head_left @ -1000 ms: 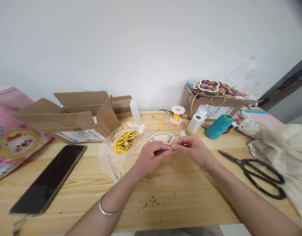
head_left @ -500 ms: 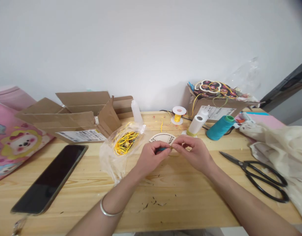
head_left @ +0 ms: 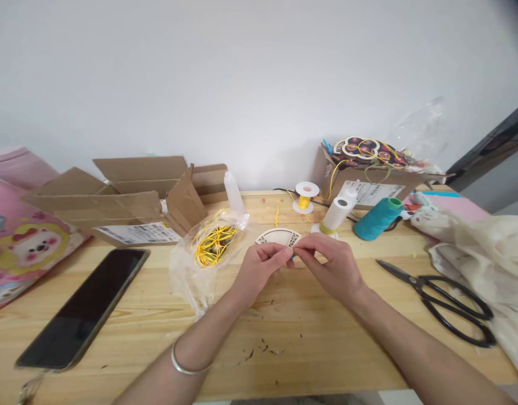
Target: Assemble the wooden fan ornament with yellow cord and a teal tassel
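My left hand (head_left: 265,267) and my right hand (head_left: 328,264) meet fingertip to fingertip over the middle of the table, both pinched closed. A sliver of something small and blue (head_left: 292,257) shows between them; the fingers hide the rest, so its kind cannot be made out. Just beyond the fingertips is a pale wooden fan-shaped piece (head_left: 278,237) with cut-out lattice ends, its lower part covered by my hands. A short yellow cord (head_left: 276,216) runs up from its top edge.
A plastic bag of yellow cord (head_left: 216,246), a phone (head_left: 84,306) and an open cardboard box (head_left: 127,208) are on the left. To the right are a yellow spool (head_left: 304,201), a white spool (head_left: 337,216), a teal thread cone (head_left: 377,219), black scissors (head_left: 436,298) and cream cloth (head_left: 482,264).
The fingers of both hands have shifted slightly while staying together. The blue bit now shows nearer the right fingertips, and less of it is visible inside the left hand.
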Motion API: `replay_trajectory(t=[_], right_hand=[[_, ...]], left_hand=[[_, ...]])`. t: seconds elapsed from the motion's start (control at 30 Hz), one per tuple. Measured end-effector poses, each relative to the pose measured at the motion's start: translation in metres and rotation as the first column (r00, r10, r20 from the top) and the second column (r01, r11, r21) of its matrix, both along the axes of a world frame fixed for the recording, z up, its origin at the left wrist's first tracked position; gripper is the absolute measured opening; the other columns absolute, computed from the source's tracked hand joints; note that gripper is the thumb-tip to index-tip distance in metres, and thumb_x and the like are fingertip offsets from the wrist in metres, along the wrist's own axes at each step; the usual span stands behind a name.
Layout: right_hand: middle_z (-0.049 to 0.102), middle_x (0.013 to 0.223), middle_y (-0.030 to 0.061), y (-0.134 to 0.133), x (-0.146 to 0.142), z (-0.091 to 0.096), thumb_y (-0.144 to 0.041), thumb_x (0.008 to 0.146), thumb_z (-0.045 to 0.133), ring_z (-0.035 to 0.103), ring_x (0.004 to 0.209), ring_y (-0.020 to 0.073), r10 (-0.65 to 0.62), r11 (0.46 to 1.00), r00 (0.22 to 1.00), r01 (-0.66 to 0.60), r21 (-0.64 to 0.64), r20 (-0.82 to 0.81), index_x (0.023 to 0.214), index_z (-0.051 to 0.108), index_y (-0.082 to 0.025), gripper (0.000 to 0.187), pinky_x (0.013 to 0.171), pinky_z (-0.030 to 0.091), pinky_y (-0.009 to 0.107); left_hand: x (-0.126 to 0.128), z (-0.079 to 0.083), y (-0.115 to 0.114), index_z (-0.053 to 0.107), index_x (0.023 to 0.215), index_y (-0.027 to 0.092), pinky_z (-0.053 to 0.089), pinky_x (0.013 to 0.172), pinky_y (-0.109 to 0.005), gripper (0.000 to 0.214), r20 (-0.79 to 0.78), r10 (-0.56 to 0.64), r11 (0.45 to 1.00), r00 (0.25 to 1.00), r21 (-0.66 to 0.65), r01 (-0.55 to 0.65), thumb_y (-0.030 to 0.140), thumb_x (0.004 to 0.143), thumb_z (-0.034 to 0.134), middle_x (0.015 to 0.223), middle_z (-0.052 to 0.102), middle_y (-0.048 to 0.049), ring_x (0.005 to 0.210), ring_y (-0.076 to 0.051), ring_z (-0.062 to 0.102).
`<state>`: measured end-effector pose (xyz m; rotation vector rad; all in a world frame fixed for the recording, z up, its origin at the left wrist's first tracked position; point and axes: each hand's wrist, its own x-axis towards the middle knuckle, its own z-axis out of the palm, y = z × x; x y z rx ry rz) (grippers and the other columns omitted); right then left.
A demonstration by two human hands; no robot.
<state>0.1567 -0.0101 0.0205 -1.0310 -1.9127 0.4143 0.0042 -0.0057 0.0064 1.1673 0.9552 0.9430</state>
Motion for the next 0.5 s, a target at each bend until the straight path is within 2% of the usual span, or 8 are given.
replay_trajectory(t=[0.13,0.27,0.5], right_hand=[[0.060,0.068,0.0029,0.0006,-0.0003,-0.0046,-0.015,0.078,0.049,0.054,0.066,0.0121,0.018,0.997,1.000,-0.018,0.076,0.008,0.072,0.058,-0.017,0.011,0.060,0.044,0.023],[0.060,0.069,0.0030,0.0009,-0.0007,-0.0069,-0.014,0.078,0.050,0.054,0.067,0.0125,0.015,0.995,1.000,-0.017,0.100,0.013,0.073,0.058,-0.018,0.010,0.061,0.044,0.024],[0.061,0.066,0.0015,0.0002,-0.0019,-0.0057,-0.016,0.078,0.050,0.053,0.064,0.0115,0.039,0.999,0.999,-0.038,0.033,-0.032,0.071,0.058,-0.017,0.011,0.060,0.044,0.024]], left_hand=[[-0.0001,-0.0025,0.0008,0.064,0.067,0.013,0.017,0.041,-0.019,0.023,0.111,-0.022,0.996,0.994,-0.085,0.032,0.035,0.070,0.057,0.055,0.055,0.0016,0.042,-0.002,0.025],[-0.0016,-0.0009,0.0013,0.065,0.072,0.014,0.016,0.041,-0.020,0.017,0.170,-0.038,0.990,0.985,-0.124,0.059,0.030,0.068,0.061,0.059,0.058,0.0006,0.043,-0.003,0.024],[-0.0017,0.0016,0.0020,0.065,0.075,0.014,0.022,0.041,-0.018,0.016,0.069,-0.008,0.996,0.998,-0.092,0.015,0.026,0.064,0.064,0.064,0.063,-0.0012,0.044,-0.003,0.035]])
